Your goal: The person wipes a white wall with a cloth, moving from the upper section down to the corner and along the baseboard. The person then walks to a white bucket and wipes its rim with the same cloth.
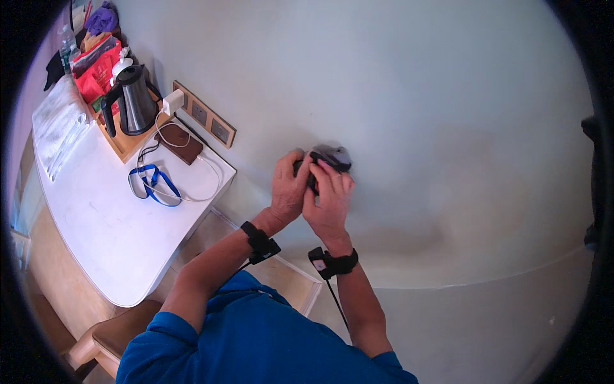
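Observation:
Both hands meet in front of the pale wall at the middle of the head view. They hold a dark, soft-looking item (336, 161) with a greyish, blurred upper part; its exact kind cannot be told. My left hand (288, 189) grips its left side, with the thumb against the dark material. At the item's right and lower side, my right hand (331, 192) has its fingers curled onto it. The fingers partly hide the item. Black straps with small boxes and cables sit on both wrists.
Left of the hands stands a white table (96, 216) with a blue lanyard (153, 185), a brown phone or case (180, 144), a white cable, and a steel kettle (136, 103) on a wooden tray (124, 149). A charger (173, 102) is plugged into the wall sockets (199, 114). A chair (127, 331) is lower left.

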A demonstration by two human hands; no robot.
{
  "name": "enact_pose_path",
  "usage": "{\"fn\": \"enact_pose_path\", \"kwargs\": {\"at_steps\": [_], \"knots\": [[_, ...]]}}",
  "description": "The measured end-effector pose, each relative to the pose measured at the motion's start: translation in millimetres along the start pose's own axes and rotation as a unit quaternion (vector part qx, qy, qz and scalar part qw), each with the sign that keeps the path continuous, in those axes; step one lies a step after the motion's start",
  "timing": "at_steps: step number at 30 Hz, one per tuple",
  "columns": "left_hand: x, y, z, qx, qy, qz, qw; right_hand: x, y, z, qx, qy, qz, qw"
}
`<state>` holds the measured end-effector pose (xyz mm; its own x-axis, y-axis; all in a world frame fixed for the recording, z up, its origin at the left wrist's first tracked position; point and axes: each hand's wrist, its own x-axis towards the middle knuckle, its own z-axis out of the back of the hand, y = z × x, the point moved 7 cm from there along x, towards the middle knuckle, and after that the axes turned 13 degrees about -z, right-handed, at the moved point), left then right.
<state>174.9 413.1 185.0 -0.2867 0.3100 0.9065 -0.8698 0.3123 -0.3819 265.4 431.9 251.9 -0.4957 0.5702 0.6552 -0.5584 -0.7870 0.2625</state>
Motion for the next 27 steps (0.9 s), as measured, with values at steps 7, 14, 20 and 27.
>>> {"fn": "enact_pose_path", "kwargs": {"at_steps": [7, 14, 20, 27], "knots": [[57.9, -30.9, 10.9, -0.07, -0.032, -0.109, 0.991, 18.5, -0.4, 48.6, 0.075, -0.057, -0.032, 0.995], [111.7, 1.9, 51.5, -0.029, -0.034, -0.117, 0.992, 68.6, 57.6, 48.2, 0.106, -0.05, 0.014, 0.993], [74.4, 86.3, 61.8, -0.016, -0.036, 0.033, 0.999, 87.7, 75.5, -26.4, 0.176, 0.044, 0.074, 0.981], [-34.2, 132.1, 33.9, -0.05, 0.076, 0.224, 0.97, 37.4, 65.5, -99.1, 0.148, 0.164, 0.04, 0.975]]}}
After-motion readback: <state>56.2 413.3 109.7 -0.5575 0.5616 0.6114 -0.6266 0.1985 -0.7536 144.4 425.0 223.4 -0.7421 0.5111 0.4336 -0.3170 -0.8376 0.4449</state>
